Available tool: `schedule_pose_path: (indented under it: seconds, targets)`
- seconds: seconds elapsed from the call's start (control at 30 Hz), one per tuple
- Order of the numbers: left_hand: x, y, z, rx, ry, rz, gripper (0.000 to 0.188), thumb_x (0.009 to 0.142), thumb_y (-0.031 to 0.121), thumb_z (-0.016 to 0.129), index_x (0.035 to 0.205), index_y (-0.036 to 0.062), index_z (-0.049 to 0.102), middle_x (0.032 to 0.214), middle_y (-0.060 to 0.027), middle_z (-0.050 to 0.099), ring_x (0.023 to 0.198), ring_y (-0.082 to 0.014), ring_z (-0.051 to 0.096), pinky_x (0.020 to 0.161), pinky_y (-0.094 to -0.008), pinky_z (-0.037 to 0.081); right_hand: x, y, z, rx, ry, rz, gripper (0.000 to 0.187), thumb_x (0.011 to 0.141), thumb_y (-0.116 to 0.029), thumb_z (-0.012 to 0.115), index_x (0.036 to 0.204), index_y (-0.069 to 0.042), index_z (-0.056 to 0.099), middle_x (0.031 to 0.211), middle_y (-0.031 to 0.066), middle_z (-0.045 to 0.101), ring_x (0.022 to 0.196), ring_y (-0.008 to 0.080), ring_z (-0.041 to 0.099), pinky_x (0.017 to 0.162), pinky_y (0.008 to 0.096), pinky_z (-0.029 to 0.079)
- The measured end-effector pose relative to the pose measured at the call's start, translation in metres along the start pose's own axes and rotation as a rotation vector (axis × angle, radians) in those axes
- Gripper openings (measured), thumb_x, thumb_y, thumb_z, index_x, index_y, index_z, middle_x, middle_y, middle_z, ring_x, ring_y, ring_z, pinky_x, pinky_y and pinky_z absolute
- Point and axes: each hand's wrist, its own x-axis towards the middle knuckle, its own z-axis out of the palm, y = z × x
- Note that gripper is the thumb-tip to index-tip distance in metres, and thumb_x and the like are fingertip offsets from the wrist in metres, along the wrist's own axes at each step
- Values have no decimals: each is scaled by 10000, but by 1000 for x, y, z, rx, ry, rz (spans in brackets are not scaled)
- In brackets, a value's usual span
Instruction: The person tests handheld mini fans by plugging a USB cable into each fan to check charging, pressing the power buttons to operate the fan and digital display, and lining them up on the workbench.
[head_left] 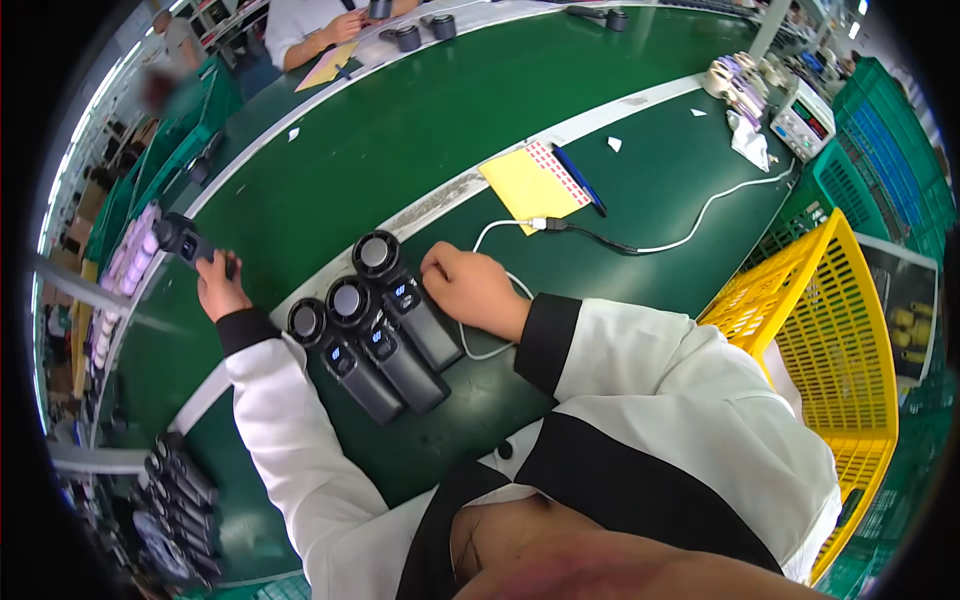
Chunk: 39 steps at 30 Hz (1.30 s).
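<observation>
Three dark grey handheld devices (375, 330) with round heads and small lit blue displays lie side by side on the green work table (420, 140). My right hand (470, 285) rests as a closed fist just to the right of them, over a white cable (500, 235); I cannot see anything inside the fist. My left hand (220, 285) reaches out to the far left and grips another dark device (185, 240) of the same kind, lifted above the table edge.
A yellow sheet with red stickers (535, 180) and a blue pen (580, 180) lie beyond the cable. A yellow plastic crate (830, 320) stands at my right. More dark devices (180, 500) sit in a row at lower left. Another person (320, 25) works across the table.
</observation>
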Motion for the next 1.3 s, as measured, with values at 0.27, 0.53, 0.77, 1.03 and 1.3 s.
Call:
schedule_pose_path:
  seconds: [0.27,0.53,0.77,1.03,1.3]
  targets:
    - [-124,59,11,89,248,188,328,752,18,605,1029,-39,439,884,-141,578,684,-159,580,607,-240,489,5,9,-1,104,-31,-38,172,802,-191,465,861,-73,575,680,63,610,562,218,559,543,316,441]
    - [-207,90,4,-231,11,67,280,807,49,470,1066,-44,418,871,-182,589,598,-206,563,596,-265,461,7,11,-3,216,-106,-52,210,812,-190,452,879,-21,558,710,65,592,543,154,533,542,260,430]
    - [-228,92,8,-141,-246,-41,321,749,1,366,1061,-52,418,871,-206,577,616,-237,557,618,-281,452,4,7,-4,190,-107,-30,248,818,-227,432,874,-18,554,730,119,619,688,299,578,650,351,452]
    - [-231,99,7,-180,-333,-28,407,668,-34,309,1061,-61,414,857,-227,563,632,-256,546,653,-294,449,6,5,-4,147,-123,-42,279,835,-249,418,891,-16,560,743,111,624,710,291,581,670,340,452]
    - [-232,100,6,-224,-345,-6,410,672,-21,318,1069,-61,411,864,-225,557,638,-257,543,658,-297,447,6,5,-4,164,-130,-31,280,844,-253,423,900,-16,561,726,82,604,638,217,551,621,292,439]
